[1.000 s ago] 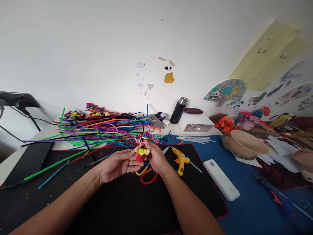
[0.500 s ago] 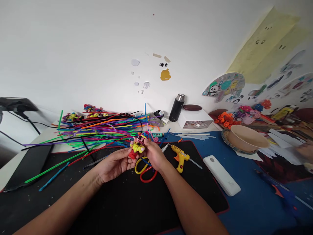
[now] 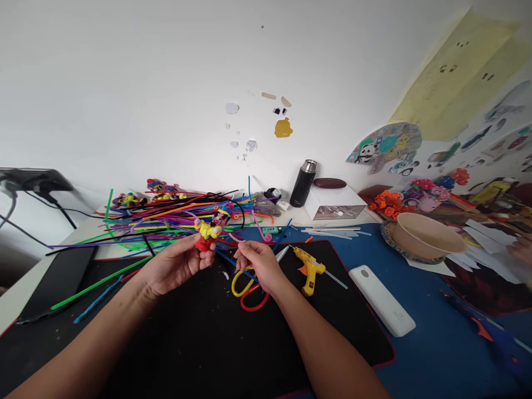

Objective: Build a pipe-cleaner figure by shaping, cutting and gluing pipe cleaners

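Observation:
My left hand (image 3: 177, 266) is closed round the red base of a small pipe-cleaner figure (image 3: 211, 227), yellow in the middle with a pink and blue top, held tilted above the black mat (image 3: 199, 338). My right hand (image 3: 257, 263) is just to its right, fingers pinched on a thin pale strand near the figure. Directly under the right hand lie scissors (image 3: 245, 288) with one yellow and one red handle. A yellow glue gun (image 3: 310, 269) rests on the mat to the right.
A heap of coloured pipe cleaners (image 3: 166, 221) spreads behind the hands. A black bottle (image 3: 301, 183), white box (image 3: 334, 202), white remote-like bar (image 3: 382, 302) and beige bowl (image 3: 424, 235) stand right. A dark tablet (image 3: 54, 280) lies left. Another person's hand (image 3: 521, 249) shows at the right edge.
My left hand has carried the figure up and to the left, away from my right hand. The right hand has let go of the figure and stays pinched above the scissors.

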Motion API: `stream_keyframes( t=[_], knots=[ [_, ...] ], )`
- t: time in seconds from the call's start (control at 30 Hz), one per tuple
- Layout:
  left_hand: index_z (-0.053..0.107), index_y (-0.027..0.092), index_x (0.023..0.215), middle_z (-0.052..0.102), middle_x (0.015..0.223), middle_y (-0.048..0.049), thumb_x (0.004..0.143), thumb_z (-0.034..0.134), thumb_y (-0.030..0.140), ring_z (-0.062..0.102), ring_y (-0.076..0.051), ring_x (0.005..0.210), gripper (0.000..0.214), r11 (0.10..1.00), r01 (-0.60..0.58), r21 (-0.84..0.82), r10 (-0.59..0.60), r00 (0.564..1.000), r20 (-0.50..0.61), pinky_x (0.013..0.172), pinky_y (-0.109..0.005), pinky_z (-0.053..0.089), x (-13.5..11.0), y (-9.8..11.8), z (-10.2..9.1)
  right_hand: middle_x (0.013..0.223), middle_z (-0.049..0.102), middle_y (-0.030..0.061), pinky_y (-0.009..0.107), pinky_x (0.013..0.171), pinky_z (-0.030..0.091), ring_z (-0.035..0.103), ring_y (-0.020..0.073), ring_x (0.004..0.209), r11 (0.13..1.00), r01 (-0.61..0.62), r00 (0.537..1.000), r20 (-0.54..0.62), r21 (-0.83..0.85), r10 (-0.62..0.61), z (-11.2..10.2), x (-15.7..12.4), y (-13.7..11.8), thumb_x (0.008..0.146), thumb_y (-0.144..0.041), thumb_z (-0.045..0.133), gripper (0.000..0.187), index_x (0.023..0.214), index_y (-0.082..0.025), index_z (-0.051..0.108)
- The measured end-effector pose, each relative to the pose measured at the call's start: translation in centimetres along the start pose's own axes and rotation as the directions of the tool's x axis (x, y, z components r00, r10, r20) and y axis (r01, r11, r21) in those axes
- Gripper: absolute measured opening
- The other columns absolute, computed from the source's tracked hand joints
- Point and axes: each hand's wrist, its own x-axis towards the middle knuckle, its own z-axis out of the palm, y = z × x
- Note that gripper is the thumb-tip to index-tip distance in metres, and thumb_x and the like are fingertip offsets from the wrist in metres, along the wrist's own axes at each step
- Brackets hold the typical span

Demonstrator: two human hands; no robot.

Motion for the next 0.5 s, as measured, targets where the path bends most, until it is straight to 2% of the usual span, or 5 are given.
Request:
stream_keyframes(
  t=[0.2,0.27,0.37,0.43,0.5],
  knots=[
    [0.071,0.013,0.096,0.073,0.080,-0.0076,0.095,0.069,0.013,0.070,-0.016,0.064,0.003,0.985,-0.167,-0.036,0.158,0.973,-0.171,0.065,-0.026,0.065,-0.4,2.0,0.7,0.043,0.037,-0.0067,0.027,0.049,0.035,0.046,0.0122,0.044,0.994,0.089,0.971,-0.227,0.067,-0.072,-1.0,0.3,-1.3,0.085,-0.057,0.079,0.054,0.054,-0.022,0.053],
    [0.069,0.013,0.097,0.072,0.079,-0.0071,0.103,0.054,0.014,0.069,-0.015,0.063,0.016,0.968,-0.244,-0.056,0.225,0.946,-0.235,0.062,-0.025,0.064,-0.8,3.1,1.2,0.043,0.035,-0.0074,0.026,0.047,0.033,0.044,0.0111,0.043,0.980,0.158,0.933,-0.342,0.118,-0.110,-2.1,0.7,-2.1,0.082,-0.057,0.082,0.056,0.052,-0.023,0.049],
    [0.065,0.012,0.096,0.069,0.077,-0.0063,0.111,0.032,0.016,0.066,-0.013,0.063,0.037,0.925,-0.364,-0.107,0.318,0.898,-0.303,0.063,-0.024,0.063,-1.4,5.1,1.3,0.049,0.044,-0.0070,0.025,0.045,0.031,0.043,0.0093,0.044,0.965,0.198,0.870,-0.484,0.171,-0.093,-3.9,1.2,-3.1,0.076,-0.058,0.087,0.051,0.060,-0.021,0.056],
    [0.063,0.012,0.096,0.069,0.078,-0.0050,0.113,0.032,0.018,0.065,-0.012,0.064,0.036,0.878,-0.459,-0.138,0.390,0.851,-0.351,0.065,-0.022,0.062,-1.6,6.1,0.9,0.058,0.057,-0.0042,0.025,0.047,0.034,0.051,0.0100,0.048,0.968,0.182,0.866,-0.494,0.171,-0.075,-4.5,1.3,-3.5,0.072,-0.056,0.091,0.044,0.077,-0.019,0.069],
    [0.061,0.013,0.094,0.069,0.079,-0.0039,0.113,0.038,0.020,0.065,-0.011,0.065,0.031,0.855,-0.504,-0.121,0.433,0.823,-0.369,0.066,-0.021,0.061,-1.6,6.7,0.2,0.074,0.070,-0.0003,0.025,0.048,0.036,0.059,0.0113,0.053,0.976,0.168,0.882,-0.463,0.137,-0.087,-4.6,1.3,-3.6,0.068,-0.053,0.095,0.052,0.101,-0.019,0.075]
  ],
)
